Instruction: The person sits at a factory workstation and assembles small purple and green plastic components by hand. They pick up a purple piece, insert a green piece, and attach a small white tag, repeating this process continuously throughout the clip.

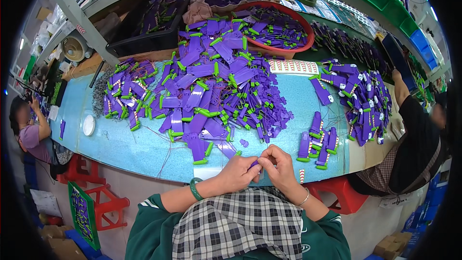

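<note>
My left hand and my right hand meet at the near edge of the blue table, fingers closed together. Between their fingertips shows a bit of a small purple plastic part; most of it is hidden by the fingers. Just beyond them lies a big heap of flat purple plastic pieces with green ends, thin red wires trailing among them. A small loose purple piece rests by itself near the heap. To the right of my hands sits a group of purple-and-green pieces with red-and-white striped strips.
A red basin and a black crate full of parts stand behind the heap. A sheet of striped stickers lies beside it. At the right is another pile, near a co-worker's arm. Another person sits far left.
</note>
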Tool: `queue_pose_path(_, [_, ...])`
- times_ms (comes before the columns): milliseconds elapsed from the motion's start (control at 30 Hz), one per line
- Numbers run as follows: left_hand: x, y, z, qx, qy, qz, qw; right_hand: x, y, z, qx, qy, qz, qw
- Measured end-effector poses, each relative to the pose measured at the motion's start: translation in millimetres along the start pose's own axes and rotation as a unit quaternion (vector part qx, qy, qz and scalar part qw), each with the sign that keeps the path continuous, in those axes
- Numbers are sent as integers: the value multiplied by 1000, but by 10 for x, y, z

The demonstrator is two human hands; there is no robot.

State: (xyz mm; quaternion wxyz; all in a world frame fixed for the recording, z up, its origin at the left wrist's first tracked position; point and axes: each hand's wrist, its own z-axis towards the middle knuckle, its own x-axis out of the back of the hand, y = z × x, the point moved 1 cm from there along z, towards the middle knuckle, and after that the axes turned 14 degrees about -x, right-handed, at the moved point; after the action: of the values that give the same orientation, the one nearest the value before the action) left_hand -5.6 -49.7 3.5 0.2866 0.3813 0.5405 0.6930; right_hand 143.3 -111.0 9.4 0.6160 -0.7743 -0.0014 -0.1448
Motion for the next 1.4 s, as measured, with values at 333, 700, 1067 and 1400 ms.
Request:
queue_pose_path(333, [699, 42, -91, -127, -142, 518, 834, 1408, -32, 298, -1, 200, -368, 908])
queue_pose_path(700, [730, -29, -121, -200, -41, 483, 852, 939, 431, -327, -72, 347, -467, 810])
queue_pose_path(1067, [1233, 404, -117, -241, 336, -117, 903, 1132, 470, 335, -3, 284, -533, 797])
queue_pose_path(1400, [1169, 385, -188, -168, 301, -309, 886, 59, 163, -181, 269, -22, -393, 879])
